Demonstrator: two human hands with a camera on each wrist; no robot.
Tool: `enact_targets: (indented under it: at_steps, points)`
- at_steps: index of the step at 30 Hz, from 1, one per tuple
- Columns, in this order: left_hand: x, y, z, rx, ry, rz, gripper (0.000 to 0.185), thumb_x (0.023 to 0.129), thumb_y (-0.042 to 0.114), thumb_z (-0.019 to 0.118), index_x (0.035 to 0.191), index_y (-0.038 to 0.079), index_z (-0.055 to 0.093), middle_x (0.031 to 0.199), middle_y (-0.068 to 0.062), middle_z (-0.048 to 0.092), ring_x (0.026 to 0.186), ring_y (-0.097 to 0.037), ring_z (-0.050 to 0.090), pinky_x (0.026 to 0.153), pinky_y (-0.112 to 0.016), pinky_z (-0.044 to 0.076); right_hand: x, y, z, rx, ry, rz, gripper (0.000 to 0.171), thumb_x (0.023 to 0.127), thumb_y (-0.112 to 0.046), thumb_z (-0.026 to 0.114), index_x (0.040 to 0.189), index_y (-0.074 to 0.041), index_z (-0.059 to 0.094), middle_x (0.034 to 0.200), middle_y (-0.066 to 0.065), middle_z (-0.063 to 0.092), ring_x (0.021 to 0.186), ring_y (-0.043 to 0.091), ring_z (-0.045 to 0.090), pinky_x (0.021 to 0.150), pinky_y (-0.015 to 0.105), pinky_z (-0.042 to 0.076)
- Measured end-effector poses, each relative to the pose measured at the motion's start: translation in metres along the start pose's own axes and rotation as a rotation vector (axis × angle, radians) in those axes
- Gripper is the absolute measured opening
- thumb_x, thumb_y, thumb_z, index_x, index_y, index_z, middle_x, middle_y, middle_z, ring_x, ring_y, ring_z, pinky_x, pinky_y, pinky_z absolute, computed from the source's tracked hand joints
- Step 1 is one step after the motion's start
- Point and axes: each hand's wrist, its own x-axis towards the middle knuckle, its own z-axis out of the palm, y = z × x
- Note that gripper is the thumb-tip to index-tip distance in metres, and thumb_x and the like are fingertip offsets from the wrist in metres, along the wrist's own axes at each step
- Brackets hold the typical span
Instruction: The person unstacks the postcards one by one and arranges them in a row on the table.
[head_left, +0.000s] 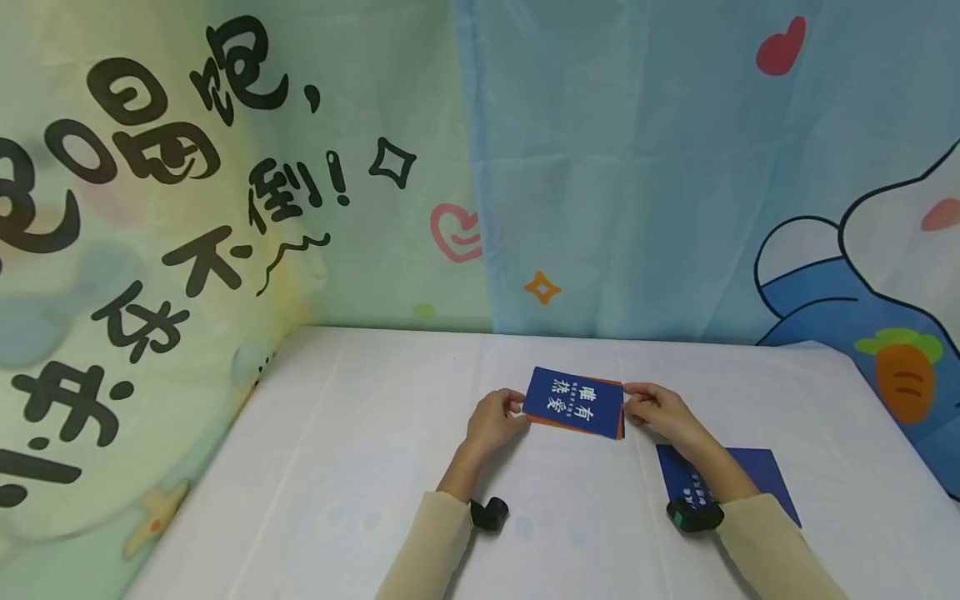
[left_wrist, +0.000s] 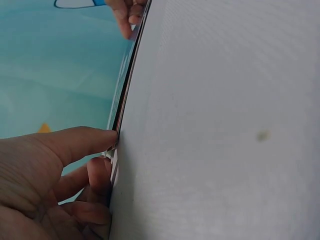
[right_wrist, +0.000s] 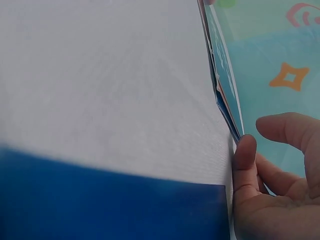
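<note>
A small stack of printed cards point(head_left: 573, 402), dark blue on top with white lettering and orange edges below, lies in the middle of the white table. My left hand point(head_left: 497, 421) holds its left end; in the left wrist view the thumb point(left_wrist: 90, 141) meets the edge and the other fingers curl beside it. At the right end is my right hand point(head_left: 667, 417). One fingertip point(right_wrist: 245, 152) touches the stack's corner in the right wrist view, while another finger stands apart from it. The layered edge point(right_wrist: 220, 95) shows thin gaps.
Another dark blue card or booklet point(head_left: 761, 475) lies under my right forearm, partly hidden by it. Printed cloth point(head_left: 600, 167) stands behind the white table point(head_left: 337, 458) and along its left side.
</note>
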Motion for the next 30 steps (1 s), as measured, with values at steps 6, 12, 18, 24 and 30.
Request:
enact_targets:
  at_steps: [6, 12, 18, 24, 30]
  points:
    - [0.000, 0.000, 0.000, -0.017, 0.006, 0.003, 0.029, 0.079, 0.012, 0.075, 0.107, 0.003, 0.069, 0.083, -0.001, 0.063, 0.068, -0.006, 0.048, 0.062, -0.022, 0.037, 0.000, 0.002, -0.001, 0.021, -0.020, -0.023, 0.054, 0.099, -0.018, 0.054, 0.142, 0.010, 0.037, 0.110, 0.014, 0.055, 0.087, 0.010, 0.058, 0.075, 0.019, 0.049]
    - [0.001, -0.001, 0.000, -0.038, 0.010, 0.005, 0.028, 0.080, 0.011, 0.074, 0.106, 0.002, 0.068, 0.082, -0.001, 0.063, 0.068, -0.007, 0.049, 0.062, -0.022, 0.038, -0.001, 0.003, -0.003, 0.049, -0.015, -0.051, 0.054, 0.100, -0.018, 0.053, 0.142, 0.010, 0.036, 0.116, 0.019, 0.056, 0.088, 0.008, 0.061, 0.077, 0.020, 0.051]
    - [0.000, 0.000, 0.000, -0.057, 0.030, -0.004, 0.029, 0.080, 0.011, 0.074, 0.107, 0.004, 0.068, 0.085, -0.001, 0.065, 0.067, -0.005, 0.050, 0.062, -0.022, 0.038, -0.002, 0.001, -0.003, 0.067, -0.018, -0.054, 0.057, 0.101, -0.022, 0.053, 0.144, 0.010, 0.034, 0.121, 0.025, 0.057, 0.090, 0.011, 0.064, 0.077, 0.022, 0.052]
    - [0.000, -0.001, 0.000, -0.079, 0.028, -0.003, 0.030, 0.080, 0.011, 0.076, 0.108, 0.003, 0.068, 0.088, -0.004, 0.067, 0.068, -0.005, 0.052, 0.062, -0.022, 0.039, -0.006, -0.001, -0.004, 0.110, -0.021, -0.051, 0.059, 0.100, -0.023, 0.055, 0.144, 0.010, 0.032, 0.121, 0.026, 0.060, 0.086, 0.011, 0.068, 0.078, 0.022, 0.054]
    - [0.000, -0.002, -0.001, -0.092, 0.014, 0.015, 0.031, 0.079, 0.008, 0.076, 0.109, 0.004, 0.068, 0.088, -0.005, 0.068, 0.069, -0.007, 0.055, 0.063, -0.022, 0.041, -0.010, -0.003, -0.005, 0.169, -0.027, -0.059, 0.058, 0.099, -0.016, 0.056, 0.144, 0.009, 0.031, 0.122, 0.028, 0.059, 0.082, 0.012, 0.070, 0.077, 0.023, 0.055]
